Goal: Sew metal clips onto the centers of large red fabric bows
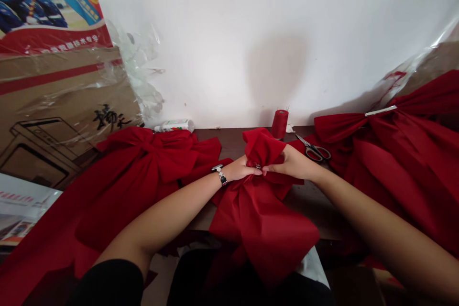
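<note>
A piece of red cloth (261, 215) is gathered at its middle, fanning out above and below the pinch. My left hand (243, 169), with a watch on the wrist, is closed round the gathered waist from the left. My right hand (292, 163) is closed on the same waist from the right, fingertips meeting the left hand's. The upper fan of cloth stands above both hands; the lower fan hangs over the table's front edge toward my lap.
A finished red bow (150, 153) lies left on the dark table (229, 141). Another large red bow (394, 153) with a metal clip lies right. Scissors (315, 151), a red thread spool (279, 124) and a white bottle (175, 125) sit near the wall. A cardboard box (53, 105) stands left.
</note>
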Demonstrator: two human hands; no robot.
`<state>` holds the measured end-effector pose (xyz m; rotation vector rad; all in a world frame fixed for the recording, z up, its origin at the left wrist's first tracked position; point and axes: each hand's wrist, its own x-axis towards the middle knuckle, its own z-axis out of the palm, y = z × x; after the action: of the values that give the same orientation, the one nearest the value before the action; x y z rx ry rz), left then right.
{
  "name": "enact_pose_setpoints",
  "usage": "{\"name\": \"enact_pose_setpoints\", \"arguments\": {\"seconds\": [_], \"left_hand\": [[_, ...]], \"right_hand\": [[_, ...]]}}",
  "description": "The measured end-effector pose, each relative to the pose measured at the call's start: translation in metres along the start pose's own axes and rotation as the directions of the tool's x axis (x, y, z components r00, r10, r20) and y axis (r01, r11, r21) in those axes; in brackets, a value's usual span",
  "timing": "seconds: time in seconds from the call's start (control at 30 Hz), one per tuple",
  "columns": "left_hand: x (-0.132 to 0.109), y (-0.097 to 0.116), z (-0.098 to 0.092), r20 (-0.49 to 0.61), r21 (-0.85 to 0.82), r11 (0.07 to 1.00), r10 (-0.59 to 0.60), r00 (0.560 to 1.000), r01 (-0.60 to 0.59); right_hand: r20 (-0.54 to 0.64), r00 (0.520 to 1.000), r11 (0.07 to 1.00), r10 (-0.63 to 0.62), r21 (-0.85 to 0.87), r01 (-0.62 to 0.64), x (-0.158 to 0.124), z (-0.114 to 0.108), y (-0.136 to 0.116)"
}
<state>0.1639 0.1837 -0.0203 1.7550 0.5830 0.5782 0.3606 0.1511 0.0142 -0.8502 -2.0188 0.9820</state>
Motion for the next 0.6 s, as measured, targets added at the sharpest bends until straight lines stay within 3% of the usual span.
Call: {"name": "enact_pose_setpoints", "arguments": {"seconds": [0.23,0.33,0.43,0.6], "left_hand": [[0.000,0.001,0.003,0.032,0.072,0.997,-0.042,0.999,0.040],[0.000,0.001,0.003,0.035,0.094,0.995,-0.040,0.999,0.037],[0.000,0.002,0.003,0.057,0.145,0.989,-0.024,0.998,0.016],[0.001,0.002,0.005,0.057,0.225,0.974,-0.049,0.997,0.035]], "right_hand": [[0.232,0.971,0.985,0.053,0.149,-0.089,0.002,-0.015,0.005],[0.225,0.972,0.985,0.073,0.135,-0.105,0.002,-0.016,0.008],[0.198,0.980,0.993,0.006,0.115,-0.029,0.003,-0.012,0.009],[0.059,0.997,0.992,-0.040,0.118,0.033,0.005,0.000,0.010]]}}
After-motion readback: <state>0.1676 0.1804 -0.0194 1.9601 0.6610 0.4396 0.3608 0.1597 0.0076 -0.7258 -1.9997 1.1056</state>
